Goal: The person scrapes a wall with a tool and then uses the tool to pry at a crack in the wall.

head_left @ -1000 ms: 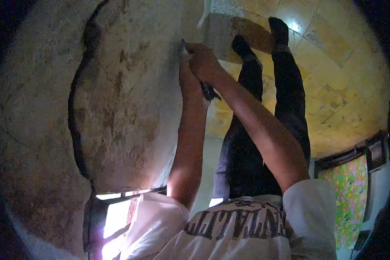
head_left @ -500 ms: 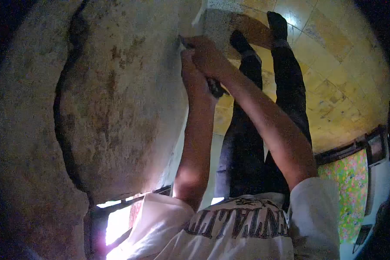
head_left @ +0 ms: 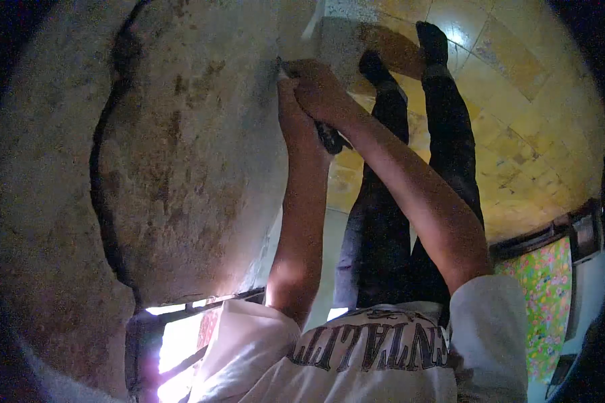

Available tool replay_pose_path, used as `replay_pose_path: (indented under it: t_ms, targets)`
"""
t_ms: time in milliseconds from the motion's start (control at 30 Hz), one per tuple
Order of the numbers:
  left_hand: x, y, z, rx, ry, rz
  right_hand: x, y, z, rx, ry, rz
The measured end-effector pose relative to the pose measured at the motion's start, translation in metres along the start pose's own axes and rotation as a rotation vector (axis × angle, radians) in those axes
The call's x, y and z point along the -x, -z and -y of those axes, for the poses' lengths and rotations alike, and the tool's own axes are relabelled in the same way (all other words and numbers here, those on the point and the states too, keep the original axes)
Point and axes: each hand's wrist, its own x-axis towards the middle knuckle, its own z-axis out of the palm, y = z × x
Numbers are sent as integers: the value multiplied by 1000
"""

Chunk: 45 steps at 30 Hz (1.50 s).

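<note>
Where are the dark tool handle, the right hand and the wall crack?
dark tool handle (head_left: 330,140): head view, its free end below the hands.
right hand (head_left: 319,91): head view, the back of the hand.
wall crack (head_left: 94,176): head view, the middle of the dark curve.

Only the end of a dark tool (head_left: 331,139) shows below the right hand (head_left: 321,91); which hand grips it, I cannot tell; the left hand (head_left: 290,111) has its fingers hidden behind the right; the lower edge cuts off the shirt (head_left: 369,352).
</note>
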Motion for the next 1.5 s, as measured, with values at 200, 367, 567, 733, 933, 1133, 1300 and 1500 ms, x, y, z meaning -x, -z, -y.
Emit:
replay_pose_path:
  t_ms: [200, 367, 567, 733, 933, 1133, 1300, 1500]
  targets:
    - [-11, -3, 6, -4, -5, 2, -12, 3, -13, 81, -17, 144]
    - [-2, 1, 1, -7, -15, -16, -4, -2, -3, 17, 69, -102]
    - [-13, 1, -1, -2, -29, 3, -21, -32, -36, -62, -82, 11]
    - [8, 12, 2, 10, -13, -9, 22, -24, 1, 17, 27, -108]
    - [2, 12, 4, 6, -18, -12, 10, -23, -5, -150, -118, -25]
    - [-9, 5, -1, -6, -28, -12, -12, -61, -66, 171, 124, -92]
    - [-1, 9, 1, 4, -23, -21, 6, -18, -7, 55, -11, -37]
    - [-20, 1, 1, -1, -13, -26, -10, -20, -26, 0, -73, -4]
